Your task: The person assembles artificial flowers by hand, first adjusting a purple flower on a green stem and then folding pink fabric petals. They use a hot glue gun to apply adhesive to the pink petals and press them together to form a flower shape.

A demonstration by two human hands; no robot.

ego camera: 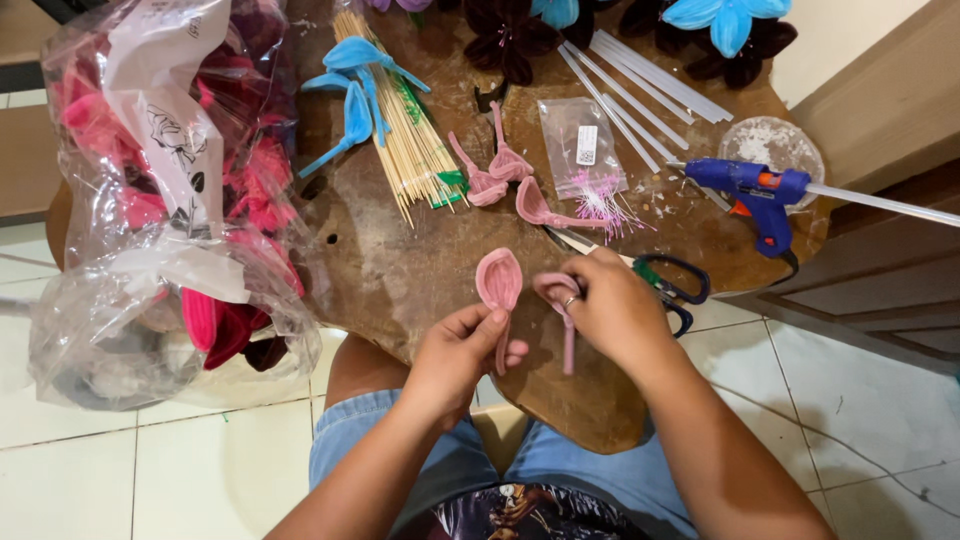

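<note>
My left hand [462, 352] pinches the stem of a pink fabric petal [498, 281], held upright above the near edge of the brown wooden table [400, 270]. My right hand [610, 305] grips a second pink petal [556, 290] whose stem hangs down past my fingers. The two petals are close side by side, a few centimetres apart. More loose pink petals [505, 165] lie further back on the table.
A blue glue gun [752, 190] rests at the right beside several clear glue sticks [640, 85]. Scissors [670, 285] lie behind my right hand. Bamboo skewers [405, 130], blue petals [355, 95], a small bag of pink stamens [585, 150] and a big plastic bag of petals [170, 200] surround the work spot.
</note>
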